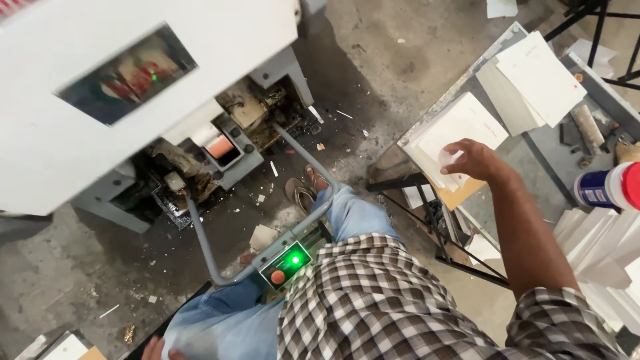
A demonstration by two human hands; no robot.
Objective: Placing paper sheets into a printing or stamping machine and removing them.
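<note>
A person in a checked shirt and jeans sits beside a white machine point(100, 100) that fills the upper left of the frame, its dark rectangular panel blurred, with a small green glow inside. At lower centre, a small control box point(285, 261) on a grey tube frame carries one lit green button and one orange-red button.

The right hand point(475, 160), right of centre, curls its fingers onto a fanned stack of white envelopes point(453, 130) on a grey metal counter point(533, 167), gripping the top sheets. A second stack of white envelopes point(533, 77) lies just beyond, toward the upper right. At the right edge a blue-and-white container with a red cap point(610, 187) is cut off by the frame, and more white paper stacks point(600, 253) sit below it, also cropped.

The left hand point(160, 348) shows only as knuckles at the bottom edge, left of centre; whether it is open or closed cannot be told. One sandal point(300, 193) rests on the littered concrete floor point(67, 280).
</note>
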